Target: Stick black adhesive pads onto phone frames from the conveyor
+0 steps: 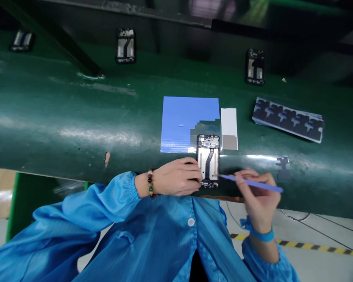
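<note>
An opened phone body (pixel 213 162) with a black ribbon down its middle lies near the table's front edge. My left hand (pixel 176 177) rests against its left side, fingers closed along the edge. In my right hand (pixel 260 196) is a thin purple stick tool (pixel 261 185), pinched between thumb and fingers, its tip at the phone's lower right edge. A blue sheet (pixel 182 121) lies behind the phone, partly peeled away in steps. Just right of it is a narrow white sheet (pixel 229 123) with a grey lower part.
On the green table (pixel 61 105), a stack of sheets with dark cut shapes (pixel 288 119) lies at right, with a loose dark piece (pixel 283 168) nearer. More phone bodies (pixel 125 46) sit at the back. A green post (pixel 61 43) stands at left.
</note>
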The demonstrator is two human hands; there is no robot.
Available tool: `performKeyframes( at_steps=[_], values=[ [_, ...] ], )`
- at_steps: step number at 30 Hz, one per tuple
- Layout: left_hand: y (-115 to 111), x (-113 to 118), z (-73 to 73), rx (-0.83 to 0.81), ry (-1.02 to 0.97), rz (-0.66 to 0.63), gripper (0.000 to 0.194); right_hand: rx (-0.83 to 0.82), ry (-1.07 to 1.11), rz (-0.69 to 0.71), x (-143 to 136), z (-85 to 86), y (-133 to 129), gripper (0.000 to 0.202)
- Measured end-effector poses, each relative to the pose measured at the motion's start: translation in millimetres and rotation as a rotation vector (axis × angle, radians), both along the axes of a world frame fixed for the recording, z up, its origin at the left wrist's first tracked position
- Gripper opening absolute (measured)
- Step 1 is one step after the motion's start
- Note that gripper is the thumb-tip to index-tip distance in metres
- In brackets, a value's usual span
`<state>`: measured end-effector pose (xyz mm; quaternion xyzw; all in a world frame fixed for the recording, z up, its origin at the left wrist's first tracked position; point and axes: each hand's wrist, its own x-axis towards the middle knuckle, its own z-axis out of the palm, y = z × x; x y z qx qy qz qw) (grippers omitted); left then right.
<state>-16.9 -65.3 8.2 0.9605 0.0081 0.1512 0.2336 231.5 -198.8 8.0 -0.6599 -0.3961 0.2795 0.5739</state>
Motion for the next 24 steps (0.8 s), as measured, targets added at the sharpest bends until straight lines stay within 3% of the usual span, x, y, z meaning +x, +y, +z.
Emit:
performKeyframes(
  at_steps=[4,7,10,14,16,19,24],
  values=[
    [6,1,7.3,-0.028,0.014,-0.029,0.021,-0.028,0.074,-0.224,20,-8.2,6,0.037],
    [9,15,17.1,-0.017,-0.035,-0.027,0.021,-0.036,0.15,-0.258,19,-11.1,-4,0.035],
    [6,50,25.0,0.049,-0.05,-0.038,0.022,0.029,0.104,-0.329,41,-7.5,-17,0.035],
    [-10,120,20.1,0.132,-0.04,-0.125,0.026,0.031,-0.029,-0.602,113,-5.2,-40,0.038],
    [-20,153,13.0,0.149,-0.025,-0.146,0.033,-0.021,0.011,-0.591,143,-7.9,-52,0.038],
    [-31,184,4.9,0.156,0.032,-0.116,0.05,-0.046,0.068,-0.546,158,-12.7,-63,0.039],
    [-38,192,1.9,0.153,0.072,-0.056,0.064,-0.074,0.086,-0.51,148,-15.0,-60,0.04]
  ],
)
